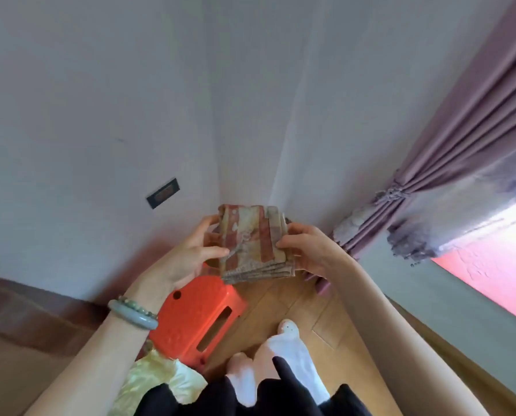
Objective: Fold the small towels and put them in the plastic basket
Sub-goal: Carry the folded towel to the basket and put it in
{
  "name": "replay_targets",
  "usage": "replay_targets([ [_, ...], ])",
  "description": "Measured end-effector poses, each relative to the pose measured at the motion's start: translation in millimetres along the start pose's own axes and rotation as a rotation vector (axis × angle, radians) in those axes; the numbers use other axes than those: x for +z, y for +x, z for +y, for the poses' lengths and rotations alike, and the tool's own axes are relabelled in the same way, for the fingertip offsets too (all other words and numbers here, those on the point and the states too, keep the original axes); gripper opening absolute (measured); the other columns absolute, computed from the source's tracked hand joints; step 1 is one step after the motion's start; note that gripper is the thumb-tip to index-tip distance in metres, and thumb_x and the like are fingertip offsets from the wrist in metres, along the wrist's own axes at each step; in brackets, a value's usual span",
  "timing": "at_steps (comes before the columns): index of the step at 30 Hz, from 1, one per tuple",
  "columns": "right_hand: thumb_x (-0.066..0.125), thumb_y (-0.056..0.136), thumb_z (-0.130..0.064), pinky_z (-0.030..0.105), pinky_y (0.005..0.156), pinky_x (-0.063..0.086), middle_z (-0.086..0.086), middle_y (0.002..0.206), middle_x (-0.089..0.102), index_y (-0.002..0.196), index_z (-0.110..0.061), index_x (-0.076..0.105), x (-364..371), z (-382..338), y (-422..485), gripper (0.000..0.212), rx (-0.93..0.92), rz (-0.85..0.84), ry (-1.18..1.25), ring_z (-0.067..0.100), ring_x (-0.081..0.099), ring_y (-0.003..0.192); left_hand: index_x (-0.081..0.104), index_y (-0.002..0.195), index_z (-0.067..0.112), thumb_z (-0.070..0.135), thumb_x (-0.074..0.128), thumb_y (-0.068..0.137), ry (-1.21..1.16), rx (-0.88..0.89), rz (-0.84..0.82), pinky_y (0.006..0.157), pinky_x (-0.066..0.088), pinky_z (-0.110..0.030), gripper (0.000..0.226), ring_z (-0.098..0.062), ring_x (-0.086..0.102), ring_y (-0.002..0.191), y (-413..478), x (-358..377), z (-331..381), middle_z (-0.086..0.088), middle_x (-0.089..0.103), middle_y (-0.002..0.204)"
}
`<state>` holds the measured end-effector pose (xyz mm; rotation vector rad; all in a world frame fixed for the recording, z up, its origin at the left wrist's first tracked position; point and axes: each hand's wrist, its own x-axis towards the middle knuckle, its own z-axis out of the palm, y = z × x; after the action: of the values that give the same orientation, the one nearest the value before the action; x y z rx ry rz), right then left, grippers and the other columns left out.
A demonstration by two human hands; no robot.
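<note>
Two hands gripping one folded towel (252, 241): left hand (187, 256) and right hand (310, 250) clamping opposite edges above one orange stool (196, 316).

Both hands hold a folded striped towel (252, 241) in the air: left hand (187, 256) at 9 o'clock, right hand (309, 249) at 3; an orange plastic stool (193, 318) stands below at 7.
</note>
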<state>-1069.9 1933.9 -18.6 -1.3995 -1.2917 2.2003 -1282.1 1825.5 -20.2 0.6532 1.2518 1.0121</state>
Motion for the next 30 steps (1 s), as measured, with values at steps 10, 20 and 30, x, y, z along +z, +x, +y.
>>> replay_targets([
  [10,0.057,0.081,0.01,0.032,0.052,0.055,0.018,0.089,0.066,0.099,-0.007,0.06,-106,53,-149,0.025,-0.25,0.384,0.32,0.023,0.068,0.062,0.048,0.123,0.035,0.008,0.065,0.068,0.174,-0.081,-0.504,0.066,0.058,-0.04,0.064,-0.023,0.066,0.093,51,151,16,-0.01,0.056,0.112],
  [20,0.057,0.081,0.013,0.03,0.052,0.053,0.013,0.081,0.068,0.098,-0.009,0.058,-184,139,-303,0.028,-0.399,0.723,0.576,0.021,0.067,0.066,0.047,0.127,0.033,0.012,0.077,0.059,0.295,-0.212,-0.895,0.083,0.054,-0.054,0.077,-0.029,0.066,0.101,58,344,-27,-0.015,0.055,0.116],
  [30,0.06,0.081,0.008,0.031,0.059,0.056,0.008,0.089,0.065,0.102,-0.014,0.058,-258,240,-450,0.03,-0.408,1.06,0.711,0.017,0.067,0.07,0.041,0.135,0.026,0.005,0.072,0.058,0.413,-0.329,-1.2,0.061,0.059,-0.041,0.086,-0.03,0.066,0.085,14,550,-100,-0.02,0.057,0.108],
])
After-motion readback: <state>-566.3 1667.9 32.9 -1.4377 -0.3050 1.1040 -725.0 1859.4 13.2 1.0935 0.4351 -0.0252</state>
